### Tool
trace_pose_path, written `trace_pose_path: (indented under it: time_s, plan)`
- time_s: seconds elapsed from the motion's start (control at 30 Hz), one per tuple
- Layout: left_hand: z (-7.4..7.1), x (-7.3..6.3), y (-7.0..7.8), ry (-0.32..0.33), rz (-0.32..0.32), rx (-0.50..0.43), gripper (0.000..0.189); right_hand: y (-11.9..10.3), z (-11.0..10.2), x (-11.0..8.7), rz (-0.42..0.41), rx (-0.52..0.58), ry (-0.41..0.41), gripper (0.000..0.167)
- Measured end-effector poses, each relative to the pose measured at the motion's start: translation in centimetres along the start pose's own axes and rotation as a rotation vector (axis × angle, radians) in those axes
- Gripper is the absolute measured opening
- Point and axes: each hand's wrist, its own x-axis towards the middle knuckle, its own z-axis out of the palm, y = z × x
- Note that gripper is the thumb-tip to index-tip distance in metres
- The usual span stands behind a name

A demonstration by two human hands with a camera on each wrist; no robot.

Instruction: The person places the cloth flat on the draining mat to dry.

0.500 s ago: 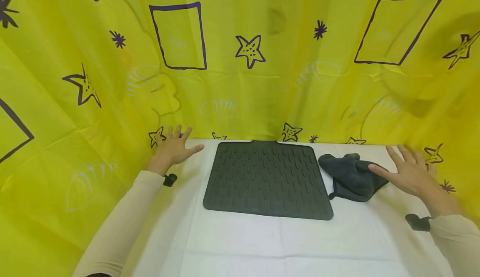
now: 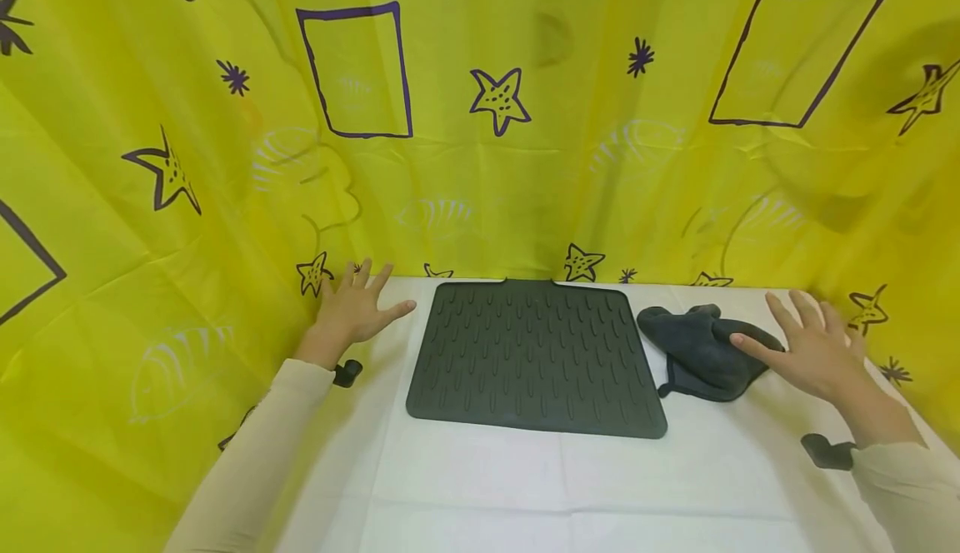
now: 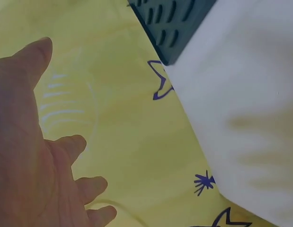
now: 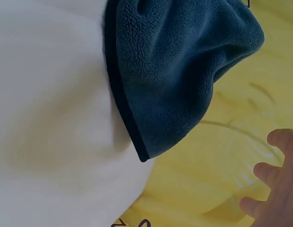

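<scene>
My left hand (image 2: 351, 313) is held out with spread fingers, left of a dark grey ridged rubber mat (image 2: 536, 361) and holding nothing. In the left wrist view the thumb and fingertips of that hand (image 3: 37, 137) show against the yellow curtain, with a corner of the mat (image 3: 170, 28) at the top. My right hand (image 2: 817, 353) is also spread and holds nothing; its thumb overlaps a crumpled dark grey cloth (image 2: 705, 353) in the head view. The right wrist view shows the cloth's fuzzy pile and bound edge, the cloth (image 4: 165, 80) lying apart from the fingers.
A white sheet (image 2: 480, 486) covers the table. Behind it and along both sides hangs a yellow curtain (image 2: 495, 186) printed with stars, fish and rectangles. Small black wrist mounts (image 2: 347, 373) sit at both sleeves.
My left hand has shifted slightly right and down. The right hand has drifted a little left. The mat and cloth have not moved.
</scene>
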Motion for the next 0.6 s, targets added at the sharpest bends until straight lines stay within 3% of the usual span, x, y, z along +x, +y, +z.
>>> trace_pose_path:
  time_s: [0.37, 0.6]
  plan:
    - [2.0, -1.3, 1.8, 0.035, 0.039, -0.004, 0.094, -0.8, 1.6, -0.5, 0.014, 0.015, 0.011, 0.102]
    - [3.5, -1.7, 3.2, 0.023, 0.049, -0.041, 0.091, -2.2, 2.8, -0.8, 0.033, 0.086, 0.007, 0.102]
